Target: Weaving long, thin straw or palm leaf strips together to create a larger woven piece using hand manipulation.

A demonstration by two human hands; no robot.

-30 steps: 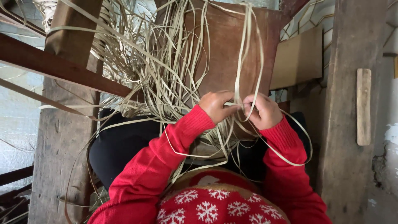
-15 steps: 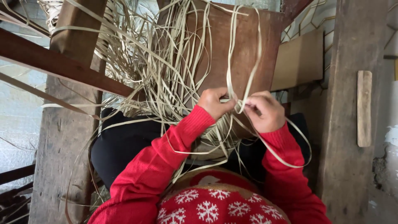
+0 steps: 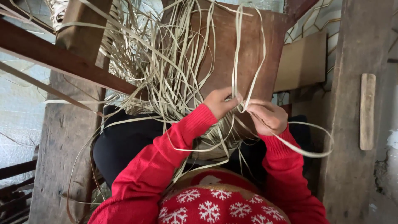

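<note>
Left hand (image 3: 220, 103) & right hand (image 3: 267, 117) pinch one pale strip (image 3: 237, 49) closed, before brown board (image 3: 232, 54); sharp tug may snap it.

A rustic weaving workshop: before me, a tangle of pale cane strips (image 3: 166, 70) drapes over a worn brown board (image 3: 232, 49), among rough wooden beams (image 3: 62, 62) and weathered plank walls (image 3: 352, 174).

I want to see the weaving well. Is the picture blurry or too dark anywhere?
Head view: soft, even daylight with no glare; the left hand, right hand and pale strips are sharp; the dark lap loses detail in shadow, and the beams look slanted near the picture's edges.
</note>
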